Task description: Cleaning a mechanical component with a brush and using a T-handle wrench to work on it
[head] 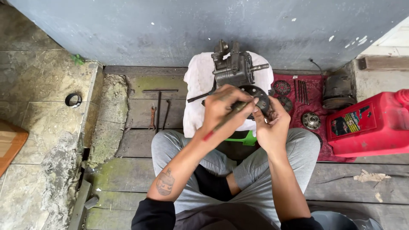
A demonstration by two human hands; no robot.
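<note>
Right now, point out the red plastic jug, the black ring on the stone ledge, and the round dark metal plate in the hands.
Red plastic jug [375, 123], head view, front face.
Black ring [73, 100], head view, rim.
Round dark metal plate [260, 97], head view, upper face.

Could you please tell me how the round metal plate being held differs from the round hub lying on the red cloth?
The round plate is dark, wider and held up between the left hand and right hand; the hub is lighter grey, smaller and lies flat on the red cloth, untouched. Both are circular metal parts.
</note>
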